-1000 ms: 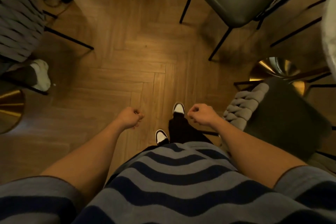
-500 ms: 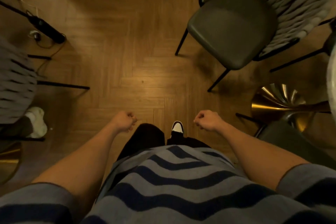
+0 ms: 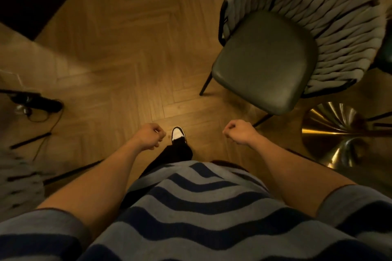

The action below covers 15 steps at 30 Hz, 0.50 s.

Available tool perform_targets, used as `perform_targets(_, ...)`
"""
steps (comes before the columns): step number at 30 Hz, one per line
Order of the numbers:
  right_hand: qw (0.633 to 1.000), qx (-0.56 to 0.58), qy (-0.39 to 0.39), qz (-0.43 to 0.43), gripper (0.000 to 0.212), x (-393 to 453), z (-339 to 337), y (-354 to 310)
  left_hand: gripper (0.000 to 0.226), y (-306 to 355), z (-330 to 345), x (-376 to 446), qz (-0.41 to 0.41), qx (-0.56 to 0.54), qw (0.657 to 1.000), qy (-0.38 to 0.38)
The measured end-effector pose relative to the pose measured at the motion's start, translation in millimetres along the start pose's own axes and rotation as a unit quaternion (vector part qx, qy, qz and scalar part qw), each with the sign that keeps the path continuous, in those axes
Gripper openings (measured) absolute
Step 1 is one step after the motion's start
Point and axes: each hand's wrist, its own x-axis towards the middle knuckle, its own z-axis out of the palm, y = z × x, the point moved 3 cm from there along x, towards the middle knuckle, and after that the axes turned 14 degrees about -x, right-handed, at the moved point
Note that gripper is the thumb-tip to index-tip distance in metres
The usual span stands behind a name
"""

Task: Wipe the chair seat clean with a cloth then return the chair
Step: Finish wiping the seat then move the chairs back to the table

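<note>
We look straight down at our own body as we stand on a wooden herringbone floor (image 3: 118, 53) lit in warm amber. Both bare forearms reach forward from the short sleeves of a grey and navy wavy-striped top (image 3: 197, 207). Our left hand (image 3: 149, 136) is curled into a loose fist with nothing in it, and our right hand (image 3: 238, 132) is curled the same way, also holding nothing; the two fists hang apart over the floor at about the same height. Between them, lower down, one white-toed dark shoe (image 3: 177, 133) points forward beneath a black trouser leg (image 3: 176, 152). The chair (image 3: 282, 44) stands ahead and to the right, apart from both hands. Its dark, smooth padded seat (image 3: 263, 63) faces us, with nothing lying on it, and a curved back of thick pale woven cords (image 3: 331, 27) wraps around its far side. Thin black legs show under the seat's front edge. Just right of the chair, a shiny gold fluted table base (image 3: 331, 131) flares out on the floor. At the left edge lie a dark power strip with cables (image 3: 38, 104), thin black chair legs, and the blurred pale weave of another chair (image 3: 19, 182). A dark area fills the top left corner.
</note>
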Motion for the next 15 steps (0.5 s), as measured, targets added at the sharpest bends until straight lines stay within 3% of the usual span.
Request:
perform_targets(7,0.995,0.085,0.029,0.042,0.015,43,-51,-45,0.015,98,-49,77,0.027,0.105,0.993,-0.055)
perform_targets(15,0.982,0.153,0.059,0.091,0.013,104,-128,-40,0.016,243,-52,161,0.071,0.186,0.975,-0.098)
